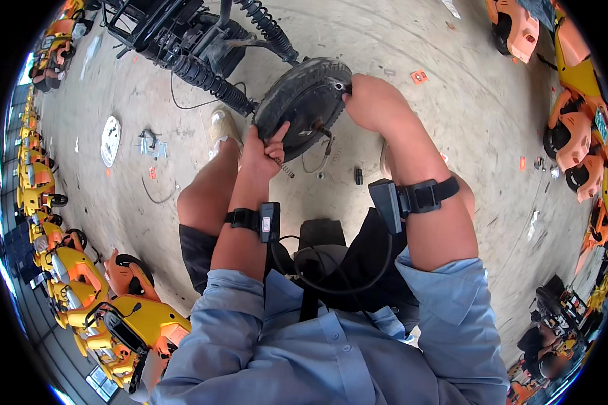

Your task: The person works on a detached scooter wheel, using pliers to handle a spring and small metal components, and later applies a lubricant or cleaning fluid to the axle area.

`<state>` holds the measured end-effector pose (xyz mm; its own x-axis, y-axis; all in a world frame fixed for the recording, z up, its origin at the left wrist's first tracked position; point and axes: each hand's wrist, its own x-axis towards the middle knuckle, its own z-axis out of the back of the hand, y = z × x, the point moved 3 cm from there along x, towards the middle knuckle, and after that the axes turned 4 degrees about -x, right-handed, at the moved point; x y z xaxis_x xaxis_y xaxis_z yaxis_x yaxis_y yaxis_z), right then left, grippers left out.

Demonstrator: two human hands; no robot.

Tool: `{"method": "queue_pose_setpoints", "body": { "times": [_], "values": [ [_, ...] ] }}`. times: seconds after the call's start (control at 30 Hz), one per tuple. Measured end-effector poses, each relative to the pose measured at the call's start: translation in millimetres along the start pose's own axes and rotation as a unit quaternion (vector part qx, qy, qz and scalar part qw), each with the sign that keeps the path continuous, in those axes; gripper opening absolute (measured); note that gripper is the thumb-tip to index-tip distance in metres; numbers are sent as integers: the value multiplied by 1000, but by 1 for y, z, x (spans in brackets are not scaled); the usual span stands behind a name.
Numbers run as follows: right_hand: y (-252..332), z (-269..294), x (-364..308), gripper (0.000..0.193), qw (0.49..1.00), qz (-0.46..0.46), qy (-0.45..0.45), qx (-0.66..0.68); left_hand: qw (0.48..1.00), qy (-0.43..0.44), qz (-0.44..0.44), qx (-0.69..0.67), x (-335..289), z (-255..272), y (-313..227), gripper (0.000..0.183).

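Wheel (307,108) leans on the floor (209,185) before the seated person in the head view, near the lower ends of two black shock springs (213,86) on the vehicle frame (157,32); whether it is fastened there cannot be told. The left hand (260,152) rests against its near left side, index finger extended over the dark disc and other fingers curled. The right hand (377,102) is bent in at the opposite edge, beside a round metal piece (338,86); what its fingertips grasp, if anything, is hidden. The step in hand seems to be steadying and working at the wheel's edge. The next move would probably call for keeping it supported and its hub cable (327,144) free.
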<state>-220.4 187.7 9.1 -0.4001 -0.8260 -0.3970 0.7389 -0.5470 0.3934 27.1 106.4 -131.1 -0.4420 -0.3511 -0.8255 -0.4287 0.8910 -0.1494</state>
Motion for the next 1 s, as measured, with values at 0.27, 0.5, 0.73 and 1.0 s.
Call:
{"method": "queue_pose_setpoints", "body": {
  "times": [0.27,0.5,0.73,1.0],
  "values": [
    [-4,16,1,23,998,-45,-33,22,999,-7,33,-20,-4,-2,0,53],
    [1,15,4,24,998,-60,-33,15,971,84,-70,211,-68,-77,-28,35],
    [4,-14,17,26,997,-73,-4,19,622,8,-356,697,-86,-129,-69,42],
    [-56,-176,41,22,902,-296,19,313,388,0,-296,873,-44,-116,-72,41]
  ]
}}
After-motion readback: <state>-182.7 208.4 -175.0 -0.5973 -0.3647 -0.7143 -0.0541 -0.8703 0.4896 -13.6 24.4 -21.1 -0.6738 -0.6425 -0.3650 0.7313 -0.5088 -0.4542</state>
